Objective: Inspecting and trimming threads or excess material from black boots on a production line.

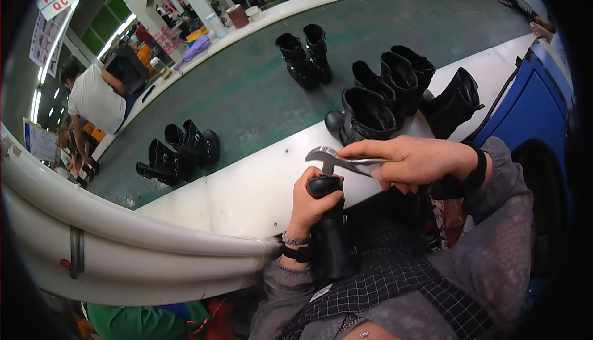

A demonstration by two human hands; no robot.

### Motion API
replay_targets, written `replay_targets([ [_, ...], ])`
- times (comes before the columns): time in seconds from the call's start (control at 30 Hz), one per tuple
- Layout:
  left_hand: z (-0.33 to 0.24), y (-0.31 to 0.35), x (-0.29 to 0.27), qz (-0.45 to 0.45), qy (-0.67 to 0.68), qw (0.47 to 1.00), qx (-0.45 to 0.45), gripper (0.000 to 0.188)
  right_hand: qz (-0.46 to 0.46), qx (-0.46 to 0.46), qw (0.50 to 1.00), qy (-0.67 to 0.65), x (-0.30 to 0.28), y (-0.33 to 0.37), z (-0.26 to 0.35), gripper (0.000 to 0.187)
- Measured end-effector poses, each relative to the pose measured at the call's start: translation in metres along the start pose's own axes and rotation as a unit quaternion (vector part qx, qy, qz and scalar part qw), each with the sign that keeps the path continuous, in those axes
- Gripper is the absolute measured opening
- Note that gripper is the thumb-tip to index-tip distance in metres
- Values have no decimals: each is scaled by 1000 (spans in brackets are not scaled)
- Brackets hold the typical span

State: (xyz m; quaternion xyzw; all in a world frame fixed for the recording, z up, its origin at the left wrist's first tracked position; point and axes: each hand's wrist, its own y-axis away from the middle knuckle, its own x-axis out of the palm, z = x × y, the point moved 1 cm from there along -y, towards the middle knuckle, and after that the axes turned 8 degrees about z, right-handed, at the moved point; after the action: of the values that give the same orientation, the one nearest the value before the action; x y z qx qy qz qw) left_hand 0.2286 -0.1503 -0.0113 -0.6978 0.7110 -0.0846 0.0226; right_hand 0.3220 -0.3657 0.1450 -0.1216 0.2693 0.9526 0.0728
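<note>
My left hand (309, 204) grips a black boot (333, 247) near the middle of the view. The boot's rounded shiny end is up and its body runs down against my apron. My fingers wrap that upper end; whether it is heel or toe I cannot tell. In my right hand (426, 159) is a pair of steel pincers (322, 153) with a curved head, its handles under my palm. Its stubby hammer-like part points down at the boot's top; I cannot tell if they touch. My right forefinger stretches along the tool.
On the white ledge (247, 197) to the right stand several black boots (370, 117). The green conveyor belt (247, 93) carries one boot pair (306, 56) further off and another pair (179, 151) at left. A blue machine (525, 99) is at right, a white pipe (123, 207) at left. Other people work beyond.
</note>
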Motion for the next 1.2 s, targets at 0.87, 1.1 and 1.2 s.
replay_targets([
  [0.87,6,-2,-13,-37,62,997,-1,34,-72,-92,988,-104,5,-11,-28,63],
  [1.1,6,-1,-12,-21,60,998,16,36,-25,-11,998,-48,9,-30,-38,63],
  [1.2,7,1,-10,-51,58,997,16,34,-36,-60,992,-107,10,-28,-46,62],
])
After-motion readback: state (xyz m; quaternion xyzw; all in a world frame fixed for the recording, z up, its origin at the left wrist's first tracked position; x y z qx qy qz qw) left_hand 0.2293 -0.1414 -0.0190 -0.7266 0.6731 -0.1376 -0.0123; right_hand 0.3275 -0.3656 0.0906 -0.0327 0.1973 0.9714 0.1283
